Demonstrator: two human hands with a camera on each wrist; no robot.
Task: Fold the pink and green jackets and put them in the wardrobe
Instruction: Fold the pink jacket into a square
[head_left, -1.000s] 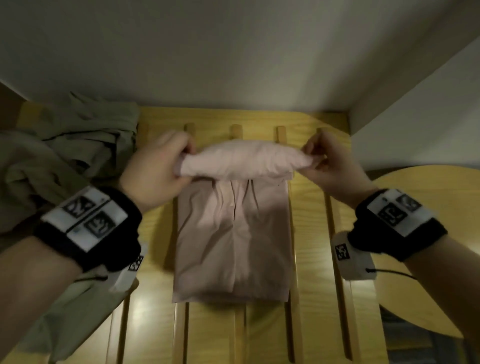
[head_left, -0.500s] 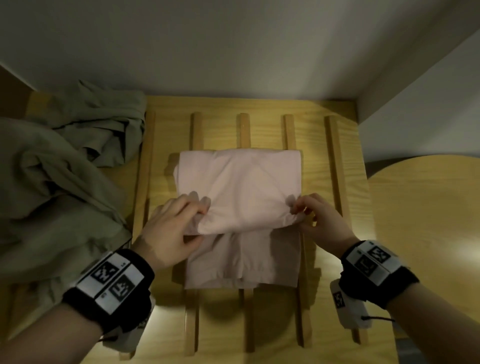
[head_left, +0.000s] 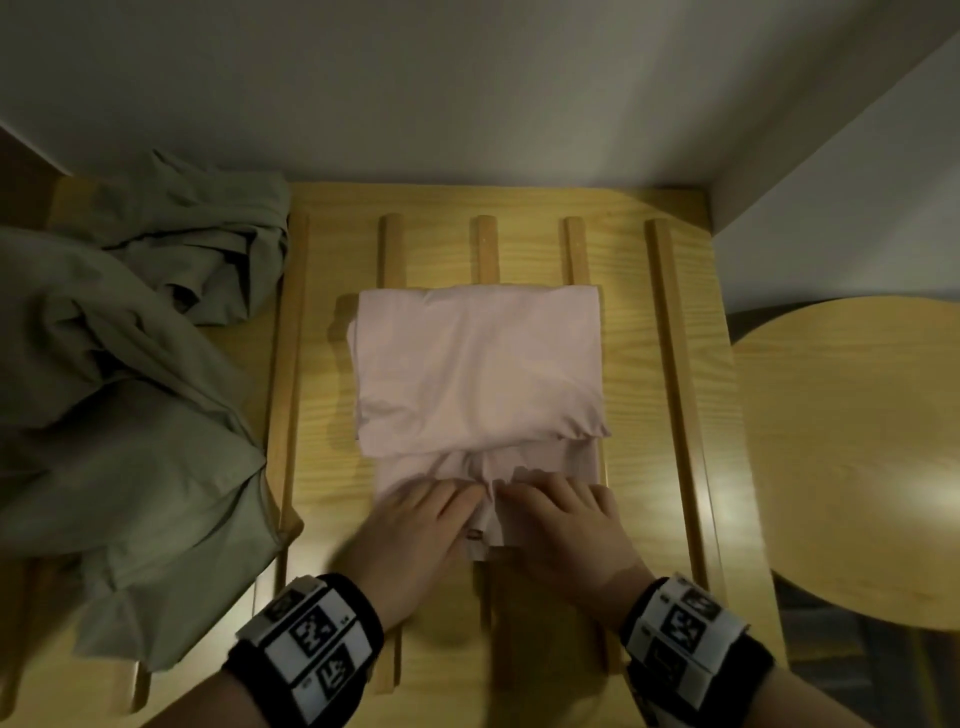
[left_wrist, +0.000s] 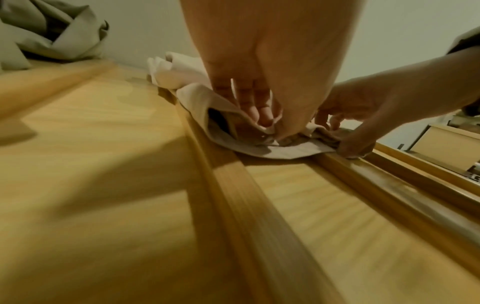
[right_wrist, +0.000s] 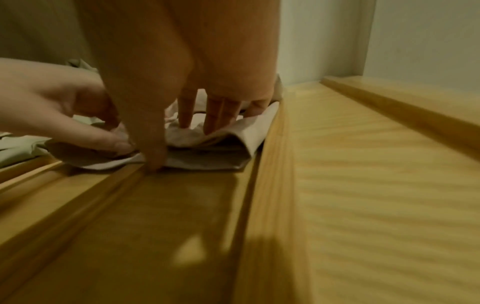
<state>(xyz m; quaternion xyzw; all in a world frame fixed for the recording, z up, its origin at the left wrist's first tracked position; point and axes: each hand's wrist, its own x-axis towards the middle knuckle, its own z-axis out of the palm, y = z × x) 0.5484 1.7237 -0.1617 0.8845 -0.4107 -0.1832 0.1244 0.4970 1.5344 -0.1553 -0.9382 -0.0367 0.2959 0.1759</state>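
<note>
Where both hands (head_left: 498, 525) pinch it, pink jacket (head_left: 480, 369) half-folded, hem bunched.

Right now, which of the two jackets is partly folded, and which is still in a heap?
The pale pink fabric jacket, on the wooden slats under both hands, is partly folded into a flat rectangle. The olive green fabric jacket lies crumpled to its left, untouched.

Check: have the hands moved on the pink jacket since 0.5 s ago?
Yes. Left hand and right hand came together at the pink jacket near hem, over the middle slat.
</note>
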